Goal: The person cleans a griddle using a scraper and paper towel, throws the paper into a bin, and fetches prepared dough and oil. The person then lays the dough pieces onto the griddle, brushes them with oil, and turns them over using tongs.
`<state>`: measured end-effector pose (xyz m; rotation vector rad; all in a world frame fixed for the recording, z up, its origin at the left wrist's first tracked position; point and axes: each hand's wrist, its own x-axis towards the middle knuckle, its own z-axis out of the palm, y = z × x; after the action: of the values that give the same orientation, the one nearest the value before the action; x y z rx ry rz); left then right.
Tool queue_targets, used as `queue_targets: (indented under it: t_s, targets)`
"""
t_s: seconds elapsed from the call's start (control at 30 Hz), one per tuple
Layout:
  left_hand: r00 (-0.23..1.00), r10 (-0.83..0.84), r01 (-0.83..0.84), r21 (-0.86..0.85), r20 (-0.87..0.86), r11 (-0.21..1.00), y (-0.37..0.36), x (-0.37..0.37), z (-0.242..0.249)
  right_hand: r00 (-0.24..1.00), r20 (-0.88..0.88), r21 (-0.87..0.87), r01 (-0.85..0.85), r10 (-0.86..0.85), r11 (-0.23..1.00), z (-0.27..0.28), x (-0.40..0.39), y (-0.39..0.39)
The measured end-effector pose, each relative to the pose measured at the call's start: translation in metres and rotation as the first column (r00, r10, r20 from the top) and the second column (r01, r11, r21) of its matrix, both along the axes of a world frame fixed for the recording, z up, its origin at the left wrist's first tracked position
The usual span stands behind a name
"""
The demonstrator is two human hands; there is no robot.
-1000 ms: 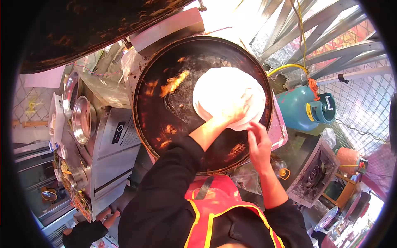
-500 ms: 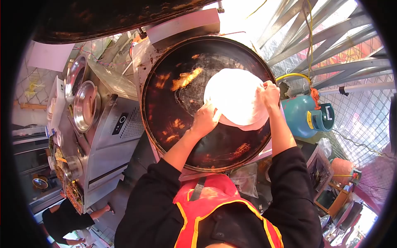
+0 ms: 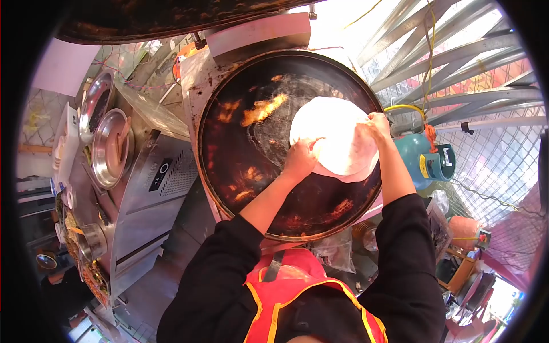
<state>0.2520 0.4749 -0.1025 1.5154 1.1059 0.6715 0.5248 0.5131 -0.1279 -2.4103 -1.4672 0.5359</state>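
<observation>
A pale, round sheet of dough lies over the right half of a large, dark round griddle that has shiny worn patches. On the dough's left edge, my left hand is closed, its thumb and fingers pinching the rim. My right hand grips the opposite edge at the upper right, close to the griddle's rim. Between both hands the sheet looks stretched, with a shaded fold near the right hand.
A dark round lid hangs overhead. To the left, a steel counter carries metal bowls, a pot and food trays. A teal gas cylinder stands right of the griddle, by a wire fence.
My left hand has moved right and slightly up, inward over the dough. The sheet has shifted a little right. A person at the lower left is no longer visible.
</observation>
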Motion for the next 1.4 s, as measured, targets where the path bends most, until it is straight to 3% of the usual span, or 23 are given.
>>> queue_targets:
  t_s: [0.03,0.07,0.1,0.13,0.2,0.23,0.27,0.33,0.4,0.47,0.53,0.57,0.6,0.67,0.77,0.87,0.93,1.03,1.1,1.17,1.27,1.33,1.4]
  targets:
    - [0.999,-0.003,0.008,-0.120,0.040,0.993,0.004,0.004,-0.004,1.000,0.024,-0.048,0.011,-0.010,0.999,0.013,-0.011,0.000]
    - [0.964,0.155,-0.085,-0.302,0.215,0.949,0.003,0.011,-0.008,0.999,0.049,-0.097,0.024,-0.019,0.995,0.025,-0.022,-0.003]
    - [0.875,0.334,-0.134,-0.488,0.351,0.863,0.001,0.020,-0.009,0.996,0.090,0.093,-0.005,-0.003,0.996,0.038,-0.046,-0.015]
    - [0.739,0.517,-0.132,-0.659,0.432,0.741,0.000,0.027,-0.010,0.970,0.220,0.226,-0.152,0.102,0.962,0.040,-0.065,-0.029]
    - [0.512,0.676,-0.075,-0.756,0.530,0.650,-0.009,0.035,-0.010,0.866,0.372,0.122,-0.402,0.334,0.907,0.070,-0.120,-0.063]
    - [0.382,0.740,-0.036,-0.791,0.554,0.611,-0.012,0.036,-0.009,0.855,0.344,0.348,-0.501,0.389,0.793,0.078,-0.141,-0.083]
    - [0.242,0.592,0.131,-0.631,0.768,0.765,-0.017,0.036,-0.036,0.821,0.320,0.275,-0.558,0.472,0.783,0.090,-0.164,-0.099]
    - [0.241,0.524,0.156,-0.566,0.817,0.810,-0.034,0.013,-0.029,0.784,0.233,0.274,-0.621,0.575,0.734,0.100,-0.194,-0.129]
    - [-0.039,0.671,0.344,-0.620,0.741,0.705,-0.045,-0.003,-0.035,0.741,0.206,0.296,-0.669,0.639,0.681,0.101,-0.209,-0.140]
    - [-0.102,0.516,0.376,-0.447,0.851,0.812,-0.057,-0.021,-0.046,0.776,-0.028,0.411,-0.565,0.630,0.715,0.102,-0.206,-0.134]
    - [-0.009,0.555,0.304,-0.527,0.832,0.794,-0.056,-0.023,-0.027,0.877,-0.261,0.367,-0.296,0.403,0.882,0.099,-0.191,-0.124]
    - [0.034,0.577,0.268,-0.563,0.816,0.782,-0.056,-0.022,-0.017,0.895,-0.234,0.393,-0.269,0.379,0.879,0.084,-0.174,-0.114]
    - [0.006,0.597,0.300,-0.571,0.802,0.764,-0.056,-0.019,-0.014,0.889,-0.200,0.431,-0.298,0.412,0.851,0.073,-0.157,-0.101]
    - [-0.051,0.629,0.365,-0.572,0.776,0.735,-0.046,-0.012,-0.008,0.835,-0.195,0.286,-0.454,0.515,0.844,0.065,-0.138,-0.076]
    - [-0.015,0.581,0.319,-0.547,0.814,0.774,-0.042,-0.008,0.013,0.697,-0.131,0.262,-0.662,0.705,0.703,0.058,-0.141,-0.056]
    - [-0.017,0.652,0.351,-0.606,0.758,0.714,-0.036,-0.005,0.008,0.671,-0.295,-0.035,-0.719,0.680,0.694,0.096,-0.148,-0.036]
    - [0.049,0.610,0.312,-0.592,0.791,0.743,-0.040,-0.002,0.000,0.695,-0.297,-0.025,-0.691,0.655,0.722,0.100,-0.144,-0.033]
    - [-0.200,0.591,0.518,-0.427,0.782,0.741,-0.042,-0.002,-0.001,0.737,-0.365,-0.087,-0.635,0.569,0.767,0.107,-0.139,-0.030]
    - [-0.360,0.582,0.618,-0.281,0.729,0.734,-0.040,0.000,0.003,0.674,-0.256,-0.104,-0.732,0.693,0.673,0.109,-0.131,-0.028]
    - [-0.362,0.609,0.635,-0.292,0.706,0.715,-0.039,0.002,0.004,0.635,-0.285,-0.065,-0.760,0.718,0.647,0.114,-0.118,-0.024]
    - [-0.144,0.696,0.523,-0.543,0.704,0.657,-0.035,0.010,0.003,0.696,-0.514,-0.036,-0.601,0.501,0.798,0.115,-0.082,-0.006]
    - [-0.004,0.750,0.412,-0.682,0.662,0.604,-0.033,0.018,0.003,0.525,-0.814,0.046,-0.368,0.249,0.929,0.098,-0.053,0.009]
    - [0.049,0.811,0.381,-0.762,0.582,0.524,-0.029,0.024,0.008,0.631,-0.743,0.057,-0.276,0.225,0.959,0.065,-0.025,0.021]
